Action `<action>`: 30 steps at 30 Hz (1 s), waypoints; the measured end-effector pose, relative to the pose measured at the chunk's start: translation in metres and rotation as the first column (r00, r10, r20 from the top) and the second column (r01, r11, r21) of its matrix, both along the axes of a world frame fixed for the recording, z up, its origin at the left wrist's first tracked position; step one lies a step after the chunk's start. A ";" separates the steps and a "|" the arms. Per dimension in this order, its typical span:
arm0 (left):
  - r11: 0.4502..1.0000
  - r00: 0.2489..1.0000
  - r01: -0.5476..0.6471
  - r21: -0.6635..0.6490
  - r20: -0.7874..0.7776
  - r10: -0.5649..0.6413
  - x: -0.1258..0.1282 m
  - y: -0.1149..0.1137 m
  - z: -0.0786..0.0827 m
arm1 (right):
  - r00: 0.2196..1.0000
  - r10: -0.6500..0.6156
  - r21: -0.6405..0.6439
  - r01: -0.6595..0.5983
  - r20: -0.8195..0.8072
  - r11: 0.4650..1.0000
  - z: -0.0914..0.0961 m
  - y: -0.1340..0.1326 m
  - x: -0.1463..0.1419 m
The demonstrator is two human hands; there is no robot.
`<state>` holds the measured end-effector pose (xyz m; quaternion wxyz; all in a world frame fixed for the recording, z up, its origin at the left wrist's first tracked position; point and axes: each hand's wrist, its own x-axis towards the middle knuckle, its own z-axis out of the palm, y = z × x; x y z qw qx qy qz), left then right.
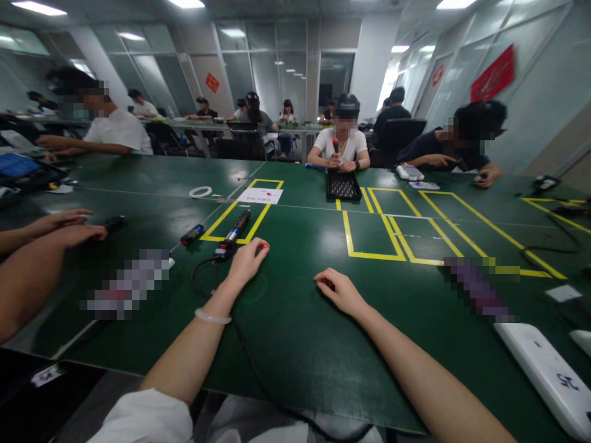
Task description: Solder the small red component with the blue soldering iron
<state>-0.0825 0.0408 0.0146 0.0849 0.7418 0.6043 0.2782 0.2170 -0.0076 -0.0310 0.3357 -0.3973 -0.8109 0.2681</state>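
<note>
My left hand (248,258) is closed over the green table, with a small orange-red bit showing at its fingertips, too small to name. Just left of that hand lies an electric screwdriver (235,232), black and silver with a blue band, its black cable (244,344) running under my forearm and off the front edge. My right hand (340,290) rests on the bare tabletop, fingers loosely curved, thumb apart, nothing visible in it. A white sheet (261,195) with small red pieces on it lies beyond the screwdriver, partly inside a yellow tape outline.
Yellow tape rectangles (375,256) mark the table. To the right lie a phone (478,289) and a white power bank (547,375). A blue-and-black tool (192,234) and a blurred device (132,283) lie left, near a co-worker's hands (69,231). Opposite, a person handles a black tray (343,186).
</note>
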 end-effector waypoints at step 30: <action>0.756 0.742 0.579 -0.306 0.583 -0.332 0.091 -0.041 -0.019 | 0.996 0.025 -0.091 -0.033 -0.084 0.995 -0.001 0.000 -0.003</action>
